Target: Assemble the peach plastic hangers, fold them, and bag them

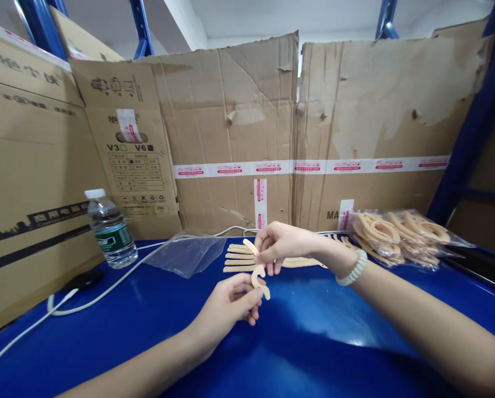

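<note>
My left hand pinches a beige hook-shaped piece between thumb and fingers, its curved opening facing right. Just above, my right hand is closed on a beige curved strip, whose end sticks out to the upper left of the fingertips. The right fingers hide the middle, so I cannot tell whether strip and hook are joined. Behind the hands, several flat beige arms with small holes near their ends lie side by side on the blue tabletop. My right forearm covers part of that row.
Clear bags of beige curved parts lie at the back right. An empty-looking plastic bag sits back left, near a water bottle, a white cable and a black round object. Cardboard walls enclose the back.
</note>
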`<state>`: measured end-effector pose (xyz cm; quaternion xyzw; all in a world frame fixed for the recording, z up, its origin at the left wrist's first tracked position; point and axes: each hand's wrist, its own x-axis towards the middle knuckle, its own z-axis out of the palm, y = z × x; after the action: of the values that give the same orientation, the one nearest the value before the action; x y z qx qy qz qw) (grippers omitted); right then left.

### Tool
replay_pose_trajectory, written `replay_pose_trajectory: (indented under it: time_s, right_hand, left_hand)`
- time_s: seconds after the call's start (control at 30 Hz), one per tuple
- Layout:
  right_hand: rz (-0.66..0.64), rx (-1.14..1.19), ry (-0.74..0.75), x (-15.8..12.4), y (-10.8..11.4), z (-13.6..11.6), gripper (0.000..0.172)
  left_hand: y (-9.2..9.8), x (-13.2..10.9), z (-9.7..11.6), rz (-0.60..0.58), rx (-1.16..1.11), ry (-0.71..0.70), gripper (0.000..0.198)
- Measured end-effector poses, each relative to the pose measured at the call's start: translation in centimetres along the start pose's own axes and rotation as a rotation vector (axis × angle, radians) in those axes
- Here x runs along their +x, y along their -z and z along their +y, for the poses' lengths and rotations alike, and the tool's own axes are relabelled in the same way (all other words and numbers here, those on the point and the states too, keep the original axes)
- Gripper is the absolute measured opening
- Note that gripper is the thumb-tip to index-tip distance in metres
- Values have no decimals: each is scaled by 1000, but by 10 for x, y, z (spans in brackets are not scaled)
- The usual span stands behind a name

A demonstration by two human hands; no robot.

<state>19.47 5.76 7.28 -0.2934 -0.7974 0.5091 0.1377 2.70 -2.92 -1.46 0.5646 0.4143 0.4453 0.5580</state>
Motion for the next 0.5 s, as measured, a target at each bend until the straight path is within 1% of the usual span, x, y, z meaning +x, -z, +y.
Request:
replay_pose_trajectory:
  time_s: [0.07,0.1,0.17,0.23,0.3,0.37,0.43,0.5]
  right_hand:
    - [17,-9,22,2,-4,0,20]
    - [50,-49,38,2,-3,0,19]
    - [157,-169,72,2,1,3,18]
    - [288,-299,96,-1,7,12,19]
    - [396,-399,103,-7,14,29,18]
    - [486,-534,107,-15,18,51,14]
    - [536,-658,103,-24,17,73,8]
    - [553,-751,106,-31,13,91,5]
  left_hand:
    - [1,0,2,14,8,-21,35]
    - [2,0,3,20,5,-32,34]
    - [3,0,7,34,-5,-47,34]
    - [4,-1,11,59,-14,-50,35]
    - [6,-1,15,86,-17,-51,36]
    - [9,-1,17,107,-24,-57,37]
    - [13,-1,17,130,-24,-57,38]
    - [16,-2,16,168,-35,-38,39]
